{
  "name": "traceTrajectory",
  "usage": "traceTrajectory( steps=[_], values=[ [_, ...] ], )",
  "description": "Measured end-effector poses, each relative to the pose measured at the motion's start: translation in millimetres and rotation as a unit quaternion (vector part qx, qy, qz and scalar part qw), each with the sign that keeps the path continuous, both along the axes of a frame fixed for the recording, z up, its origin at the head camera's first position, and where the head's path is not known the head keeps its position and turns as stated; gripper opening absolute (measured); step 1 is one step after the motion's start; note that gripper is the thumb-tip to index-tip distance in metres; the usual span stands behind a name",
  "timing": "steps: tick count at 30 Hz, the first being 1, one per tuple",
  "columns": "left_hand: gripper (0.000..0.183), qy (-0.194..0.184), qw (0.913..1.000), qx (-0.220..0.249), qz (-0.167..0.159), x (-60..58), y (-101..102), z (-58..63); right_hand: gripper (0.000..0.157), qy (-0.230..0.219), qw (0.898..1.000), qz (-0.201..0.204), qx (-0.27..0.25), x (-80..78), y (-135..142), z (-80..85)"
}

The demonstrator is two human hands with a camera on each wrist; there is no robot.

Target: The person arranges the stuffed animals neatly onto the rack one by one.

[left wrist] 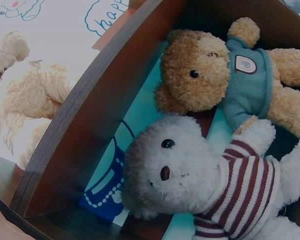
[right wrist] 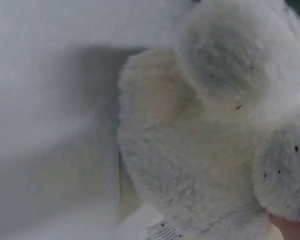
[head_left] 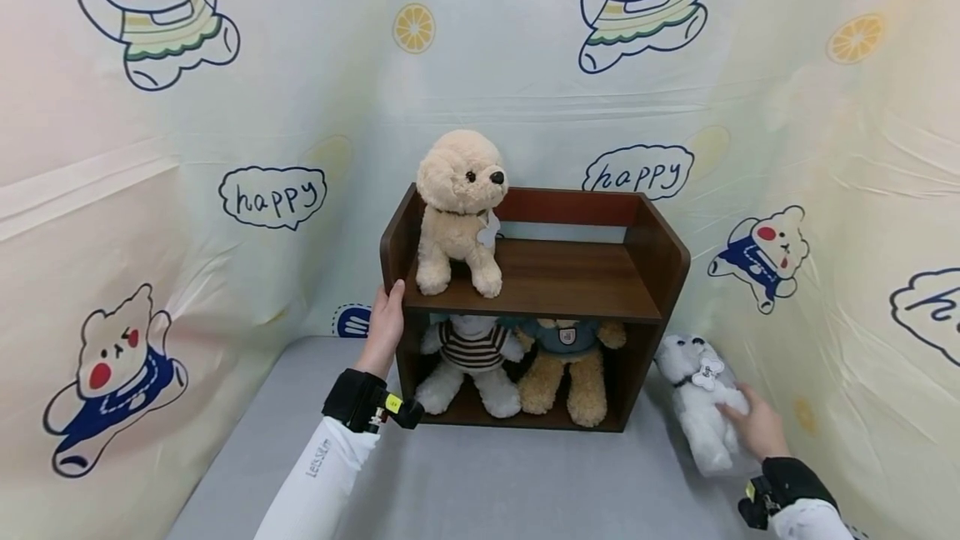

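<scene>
On the left, my left hand [head_left: 384,327] grips the front edge of the side panel of a brown wooden shelf [head_left: 577,273]. At the right, a white plush dog [head_left: 705,415] with a dark collar and pale tag leans back beside the shelf. My right hand [head_left: 759,427] holds this dog by its side; only a bit of that hand shows in the right wrist view, beneath a furry paw [right wrist: 282,172]. A cream plush dog [head_left: 457,232] sits on the upper board's left half.
Inside the lower compartment sit a white plush toy in a striped shirt [left wrist: 165,165] and a tan teddy bear in a teal top [left wrist: 195,75]. Grey cloth [head_left: 495,482] covers the surface below. Printed curtains [head_left: 487,90] hang behind and at both sides.
</scene>
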State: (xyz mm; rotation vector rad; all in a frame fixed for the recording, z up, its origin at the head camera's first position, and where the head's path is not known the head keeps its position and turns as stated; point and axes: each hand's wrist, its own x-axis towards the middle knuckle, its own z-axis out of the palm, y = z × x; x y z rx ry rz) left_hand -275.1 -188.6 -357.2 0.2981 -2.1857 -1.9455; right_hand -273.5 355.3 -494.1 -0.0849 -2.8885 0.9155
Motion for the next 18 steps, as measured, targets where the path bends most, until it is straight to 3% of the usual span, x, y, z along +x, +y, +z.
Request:
traceTrajectory(
  steps=[9, 18],
  values=[
    [0.058, -0.004, 1.0000, 0.002, -0.002, -0.5, -0.3, -0.8, 0.058, 0.040, 0.993, -0.085, -0.071, 4.6, -2.2, 2.2],
    [0.059, -0.003, 1.0000, 0.003, -0.004, -1.6, -0.8, -1.6, 0.065, 0.026, 0.985, -0.126, -0.117, 5.5, -6.9, 5.6]
  ],
)
